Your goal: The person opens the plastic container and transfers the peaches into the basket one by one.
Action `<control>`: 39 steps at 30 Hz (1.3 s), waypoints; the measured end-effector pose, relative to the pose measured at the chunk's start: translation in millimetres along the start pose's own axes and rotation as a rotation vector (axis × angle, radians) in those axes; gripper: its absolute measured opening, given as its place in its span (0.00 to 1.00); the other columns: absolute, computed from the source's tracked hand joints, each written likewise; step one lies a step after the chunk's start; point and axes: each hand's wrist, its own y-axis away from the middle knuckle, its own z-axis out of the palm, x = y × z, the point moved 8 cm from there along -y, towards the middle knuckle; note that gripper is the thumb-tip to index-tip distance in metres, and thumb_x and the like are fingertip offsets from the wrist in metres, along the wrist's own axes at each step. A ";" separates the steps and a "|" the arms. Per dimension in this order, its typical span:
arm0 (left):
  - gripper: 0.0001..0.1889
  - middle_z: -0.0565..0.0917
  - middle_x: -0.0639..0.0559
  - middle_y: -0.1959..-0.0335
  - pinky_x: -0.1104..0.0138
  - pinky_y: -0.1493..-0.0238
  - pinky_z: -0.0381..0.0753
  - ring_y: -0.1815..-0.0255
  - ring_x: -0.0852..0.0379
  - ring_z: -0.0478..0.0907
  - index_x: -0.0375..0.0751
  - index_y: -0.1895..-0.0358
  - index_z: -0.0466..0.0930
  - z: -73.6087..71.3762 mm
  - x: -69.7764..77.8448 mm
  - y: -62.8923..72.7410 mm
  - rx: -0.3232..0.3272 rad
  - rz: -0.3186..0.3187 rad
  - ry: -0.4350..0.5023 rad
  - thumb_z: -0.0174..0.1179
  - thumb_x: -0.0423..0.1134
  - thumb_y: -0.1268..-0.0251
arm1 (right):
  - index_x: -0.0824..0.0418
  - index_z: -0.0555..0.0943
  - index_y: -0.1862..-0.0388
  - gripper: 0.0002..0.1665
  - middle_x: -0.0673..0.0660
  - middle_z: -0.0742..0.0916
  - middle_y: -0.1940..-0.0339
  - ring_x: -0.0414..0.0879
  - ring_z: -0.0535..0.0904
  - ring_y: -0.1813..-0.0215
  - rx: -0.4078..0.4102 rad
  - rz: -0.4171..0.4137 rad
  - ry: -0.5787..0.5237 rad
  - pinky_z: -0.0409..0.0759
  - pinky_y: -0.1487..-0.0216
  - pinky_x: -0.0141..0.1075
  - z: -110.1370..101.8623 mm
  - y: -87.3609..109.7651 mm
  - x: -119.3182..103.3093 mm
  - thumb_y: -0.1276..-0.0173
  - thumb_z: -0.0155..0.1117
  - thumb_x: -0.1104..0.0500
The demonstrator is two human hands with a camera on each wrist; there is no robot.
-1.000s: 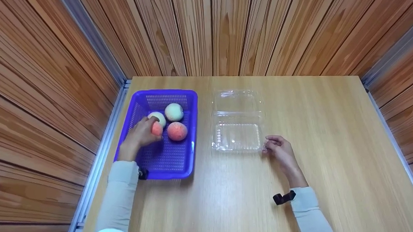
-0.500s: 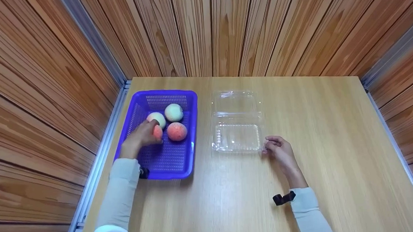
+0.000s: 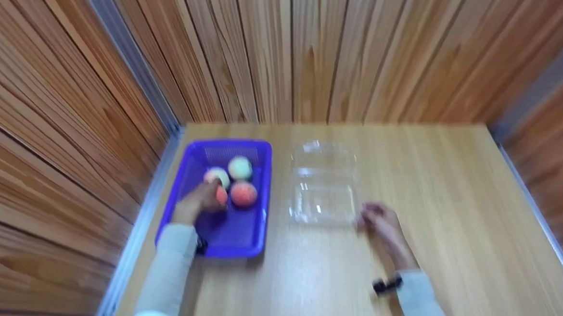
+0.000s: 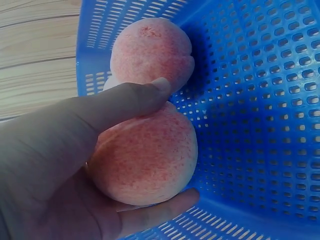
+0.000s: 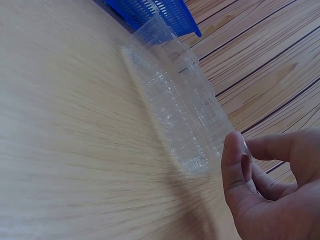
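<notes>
My left hand point(image 3: 198, 201) is inside the purple-blue plastic basket point(image 3: 236, 253), gripping a pink peach point(image 4: 145, 155). In the left wrist view the thumb lies across its top and a finger curves beneath. Close beyond it sits another pink peach point(image 4: 150, 52). The head view has a reddish peach point(image 3: 244, 193) and two pale peaches, one point(image 3: 240, 168) farther back and one point(image 3: 217, 176) partly behind my fingers. My right hand point(image 3: 380, 222) pinches the near right edge of a clear plastic clamshell box point(image 5: 165, 100), which lies with its lid folded back on the table.
The light wooden table point(image 3: 312, 281) carries the basket on the left and the box near the middle. Wood-plank walls point(image 3: 305, 51) rise behind and on both sides, with metal rails point(image 3: 142, 218) along the left edge. The head view is blurred.
The whole head view has shifted, so the table sits lower in it. My left hand keeps its hold on the peach in the basket; my right hand stays at the box edge.
</notes>
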 end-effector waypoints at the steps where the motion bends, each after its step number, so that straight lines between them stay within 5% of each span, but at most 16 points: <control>1: 0.39 0.79 0.22 0.38 0.39 0.30 0.77 0.33 0.26 0.77 0.27 0.30 0.68 -5.7 1.9 -0.2 -0.003 -0.006 0.001 0.73 0.41 0.42 | 0.69 0.73 0.29 0.24 0.57 0.87 0.52 0.46 0.88 0.55 -0.002 -0.018 -0.001 0.88 0.50 0.38 1.8 -3.8 -6.6 0.19 0.60 0.63; 4: 0.39 0.78 0.24 0.34 0.39 0.27 0.75 0.29 0.27 0.75 0.29 0.28 0.66 -21.7 5.0 -2.2 -0.015 -0.036 0.004 0.72 0.41 0.40 | 0.72 0.72 0.31 0.24 0.57 0.87 0.54 0.44 0.87 0.58 -0.012 -0.073 -0.013 0.87 0.52 0.35 6.8 -13.7 -28.7 0.21 0.60 0.65; 7: 0.41 0.76 0.27 0.30 0.41 0.24 0.72 0.26 0.30 0.72 0.30 0.24 0.64 -22.7 4.4 -2.2 -0.059 -0.067 0.008 0.71 0.42 0.37 | 0.75 0.72 0.33 0.22 0.56 0.86 0.59 0.41 0.86 0.63 -0.010 -0.088 -0.024 0.87 0.54 0.32 7.9 -15.8 -37.1 0.22 0.59 0.68; 14: 0.38 0.81 0.27 0.40 0.43 0.30 0.79 0.36 0.33 0.79 0.26 0.31 0.68 -10.3 3.9 -1.2 -0.080 -0.045 0.010 0.74 0.40 0.42 | 0.75 0.73 0.33 0.22 0.55 0.86 0.60 0.40 0.86 0.64 -0.006 -0.079 -0.026 0.88 0.55 0.33 8.5 -9.9 -30.5 0.22 0.59 0.69; 22: 0.38 0.81 0.27 0.39 0.44 0.29 0.78 0.36 0.33 0.79 0.26 0.29 0.67 -4.4 0.9 1.0 -0.101 -0.052 0.035 0.71 0.39 0.41 | 0.75 0.72 0.32 0.22 0.53 0.85 0.60 0.40 0.85 0.63 -0.014 -0.066 -0.025 0.88 0.53 0.33 9.3 -5.4 -25.6 0.21 0.59 0.68; 30: 0.35 0.79 0.28 0.34 0.43 0.28 0.76 0.32 0.33 0.77 0.28 0.28 0.68 -11.0 0.9 4.8 -0.094 -0.079 0.057 0.66 0.37 0.38 | 0.75 0.72 0.32 0.22 0.54 0.84 0.58 0.40 0.85 0.62 -0.012 -0.063 -0.019 0.89 0.52 0.34 9.5 -5.9 -25.7 0.21 0.59 0.67; 39: 0.26 0.81 0.30 0.40 0.43 0.34 0.78 0.41 0.37 0.79 0.29 0.32 0.72 -21.9 13.3 8.1 -0.067 -0.043 0.025 0.62 0.39 0.29 | 0.75 0.71 0.32 0.23 0.52 0.84 0.60 0.43 0.88 0.61 -0.023 -0.094 0.023 0.91 0.50 0.38 8.0 -7.9 -29.2 0.21 0.58 0.67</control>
